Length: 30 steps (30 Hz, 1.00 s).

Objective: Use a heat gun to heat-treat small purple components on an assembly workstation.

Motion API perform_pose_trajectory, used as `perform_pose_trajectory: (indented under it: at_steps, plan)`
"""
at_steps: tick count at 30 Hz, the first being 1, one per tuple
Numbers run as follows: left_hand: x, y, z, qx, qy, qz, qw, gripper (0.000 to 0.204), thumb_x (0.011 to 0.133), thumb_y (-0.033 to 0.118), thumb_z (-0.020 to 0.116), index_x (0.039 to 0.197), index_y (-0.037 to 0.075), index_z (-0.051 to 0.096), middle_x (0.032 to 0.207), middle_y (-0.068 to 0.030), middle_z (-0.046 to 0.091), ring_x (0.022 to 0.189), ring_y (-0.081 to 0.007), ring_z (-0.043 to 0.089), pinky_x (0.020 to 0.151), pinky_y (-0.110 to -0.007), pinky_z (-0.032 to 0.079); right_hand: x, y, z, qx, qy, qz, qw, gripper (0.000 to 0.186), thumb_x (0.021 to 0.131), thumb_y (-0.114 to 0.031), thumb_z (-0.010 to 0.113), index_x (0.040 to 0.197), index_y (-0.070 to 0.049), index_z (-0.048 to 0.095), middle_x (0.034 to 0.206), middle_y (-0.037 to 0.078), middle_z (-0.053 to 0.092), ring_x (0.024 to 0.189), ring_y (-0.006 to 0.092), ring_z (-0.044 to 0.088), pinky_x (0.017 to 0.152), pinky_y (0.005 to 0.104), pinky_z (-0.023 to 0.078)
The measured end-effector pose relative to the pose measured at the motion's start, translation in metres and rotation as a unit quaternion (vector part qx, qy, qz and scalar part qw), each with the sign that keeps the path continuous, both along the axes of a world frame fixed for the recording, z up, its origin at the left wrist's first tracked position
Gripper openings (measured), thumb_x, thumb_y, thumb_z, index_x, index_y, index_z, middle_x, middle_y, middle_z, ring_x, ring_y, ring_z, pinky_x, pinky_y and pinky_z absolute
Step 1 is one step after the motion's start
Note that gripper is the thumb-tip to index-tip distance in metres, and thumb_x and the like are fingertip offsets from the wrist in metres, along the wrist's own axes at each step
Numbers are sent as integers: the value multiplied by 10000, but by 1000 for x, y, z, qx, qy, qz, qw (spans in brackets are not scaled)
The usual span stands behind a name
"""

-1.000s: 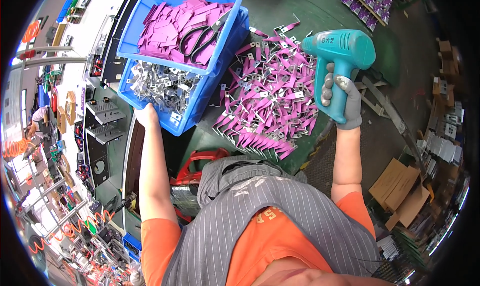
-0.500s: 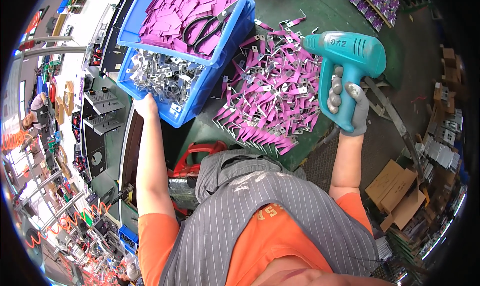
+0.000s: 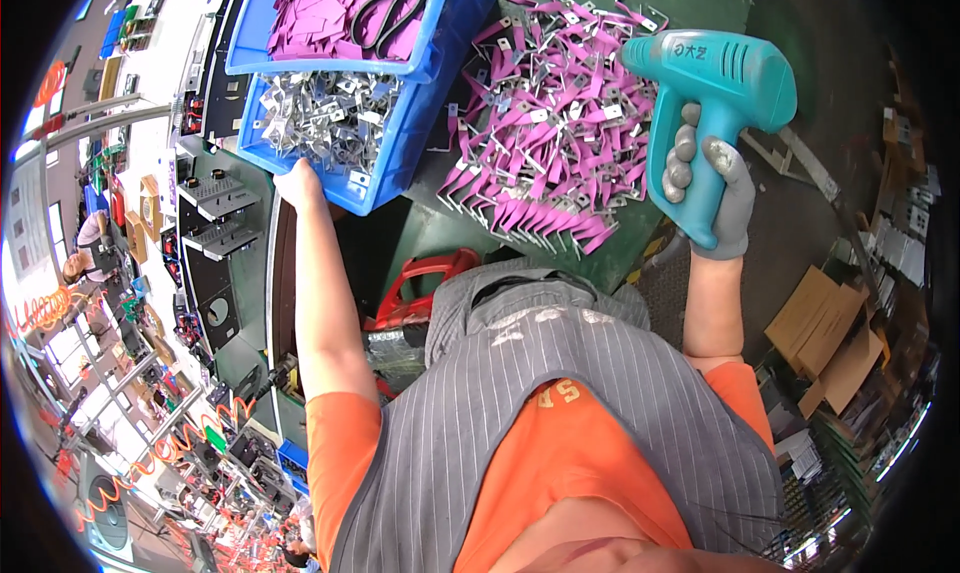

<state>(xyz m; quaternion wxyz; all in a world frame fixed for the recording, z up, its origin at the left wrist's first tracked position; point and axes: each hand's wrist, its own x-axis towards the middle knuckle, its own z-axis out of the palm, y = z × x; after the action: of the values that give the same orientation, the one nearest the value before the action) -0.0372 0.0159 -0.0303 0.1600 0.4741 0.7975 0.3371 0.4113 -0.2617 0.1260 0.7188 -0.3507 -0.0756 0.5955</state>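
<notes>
My right hand (image 3: 722,188), in a grey glove with worn fingertips, is wrapped round the handle of a teal heat gun (image 3: 735,73). Its nozzle points left, at the right side of a heap of metal brackets with purple sleeves (image 3: 560,123). Along the heap's near edge several of these lie in a row. My bare left hand (image 3: 300,183) grips the near left corner of the lower blue bin (image 3: 385,173), its thumb at the rim and its other fingers mostly hidden. Bare metal brackets (image 3: 330,123) fill that bin.
An upper blue bin (image 3: 335,68) holds purple sleeve pieces (image 3: 315,13) and black-handled scissors (image 3: 390,18). Below the green table (image 3: 440,235) is a red-framed item (image 3: 425,278). Cardboard boxes (image 3: 815,323) stand right; workbenches with equipment (image 3: 215,213) line the left.
The whole view has shifted, so bins and heap sit higher and farther right in the picture, except the upper bin. Both hands keep their holds; the heat gun still points left.
</notes>
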Motion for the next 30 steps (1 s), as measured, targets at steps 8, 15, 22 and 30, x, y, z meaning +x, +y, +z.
perform_pose_trajectory:
  at_steps: [8,15,22,30]
  plan:
    - [57,-122,79,103,-138,-165,971,492,817,136,592,1243,6,382,1126,-120,457,969,-182,473,820,-313,423,-29,-33,8,-21,-21,-32,999,436,815,-179,529,1196,-4,409,828,45,534,631,134,540,517,284,468]
    - [178,-224,171,-209,-374,-607,670,397,805,119,619,1174,14,514,1104,-89,579,1027,-162,536,873,-295,426,-94,-43,-4,17,-245,-77,966,456,771,-198,550,1150,34,448,948,99,564,938,233,534,910,377,398]
    - [205,-242,182,-222,-345,-673,615,662,684,78,768,1204,29,361,1061,-62,530,952,-129,532,809,-276,466,-125,-48,3,101,-392,-38,914,369,886,-304,518,1106,-7,507,997,73,560,869,149,540,764,272,436]
    - [158,-240,177,-354,-317,-703,529,478,639,1,665,1086,-7,494,948,-52,544,859,-122,510,794,-266,420,-174,-113,-10,-27,-493,-71,867,282,855,-172,559,1077,-1,529,926,78,593,828,161,566,747,286,450]
